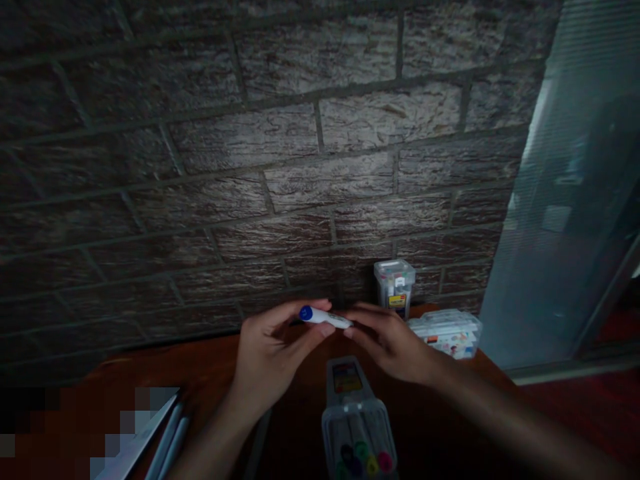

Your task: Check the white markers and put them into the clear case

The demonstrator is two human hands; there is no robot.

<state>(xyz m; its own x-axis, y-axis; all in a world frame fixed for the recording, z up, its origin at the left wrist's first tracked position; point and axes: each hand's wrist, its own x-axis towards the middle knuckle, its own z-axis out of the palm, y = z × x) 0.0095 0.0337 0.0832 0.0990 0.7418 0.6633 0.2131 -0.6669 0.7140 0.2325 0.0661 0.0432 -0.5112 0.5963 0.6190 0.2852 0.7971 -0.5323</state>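
Observation:
A white marker with a blue end is held level above the table. My left hand is closed on its body, thumb below and fingers above. My right hand pinches the narrow right end of the same marker between thumb and fingers. Below the hands stands a clear plastic box with its lid tipped back. Inside it are several markers with green, yellow, pink and dark ends.
A closed clear marker box stands against the brick wall. Beside it is a flat clear case. Grey sticks lie at the left of the brown table. A glass panel is at the right.

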